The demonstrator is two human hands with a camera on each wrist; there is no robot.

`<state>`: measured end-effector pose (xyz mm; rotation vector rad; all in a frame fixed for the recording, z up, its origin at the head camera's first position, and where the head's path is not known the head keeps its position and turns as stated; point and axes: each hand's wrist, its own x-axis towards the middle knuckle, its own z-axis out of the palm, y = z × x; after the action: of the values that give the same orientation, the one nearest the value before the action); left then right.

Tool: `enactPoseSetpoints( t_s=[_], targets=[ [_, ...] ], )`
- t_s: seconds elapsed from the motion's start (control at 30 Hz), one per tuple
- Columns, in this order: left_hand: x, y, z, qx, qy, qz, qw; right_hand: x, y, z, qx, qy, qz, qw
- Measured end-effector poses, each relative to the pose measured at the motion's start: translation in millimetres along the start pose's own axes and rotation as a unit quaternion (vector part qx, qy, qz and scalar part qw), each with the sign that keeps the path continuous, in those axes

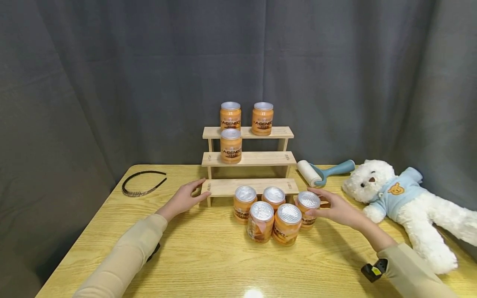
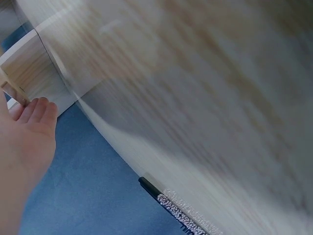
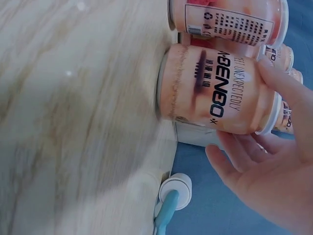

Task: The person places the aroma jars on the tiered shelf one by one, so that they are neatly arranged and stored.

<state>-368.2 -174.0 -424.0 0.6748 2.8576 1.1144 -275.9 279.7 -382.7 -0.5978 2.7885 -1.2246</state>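
Around the rightmost orange can [image 1: 307,219], standing on the table, my right hand [image 1: 337,209] curls its thumb and fingers near the silver lid. In the right wrist view this can [image 3: 210,90] shows its A-BENBO label, thumb on one side and fingers on the other. Several more cans [image 1: 261,223] stand grouped to its left, before the three-step wooden display rack [image 1: 238,187]. My left hand [image 1: 184,200] grips the left end of the rack's lowest board between thumb and fingers. Two cans [image 1: 262,120] stand on the top step and one [image 1: 231,147] on the middle step.
A blue-handled lint roller [image 1: 324,171] lies right of the rack. Beyond my right hand a white teddy bear [image 1: 400,203] in a blue shirt lies on the table. A black headband [image 1: 143,192] lies at the far left. Dark curtain [image 1: 149,82] hangs behind the table.
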Motion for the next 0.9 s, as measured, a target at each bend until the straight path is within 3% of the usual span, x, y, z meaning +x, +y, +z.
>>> enactPoseSetpoints(
  t_s=[0.33, 0.9],
  targets=[
    [3.0, 4.3, -5.8, 0.0, -0.002, 0.009, 1.0, 5.3, 0.4, 7.9, 0.02, 0.032, 0.01, 0.9992],
    [-1.1, 0.2, -0.1, -0.005, 0.002, 0.005, 1.0, 7.8, -17.6, -11.7, -0.05, 0.084, 0.029, 0.9948]
  ],
)
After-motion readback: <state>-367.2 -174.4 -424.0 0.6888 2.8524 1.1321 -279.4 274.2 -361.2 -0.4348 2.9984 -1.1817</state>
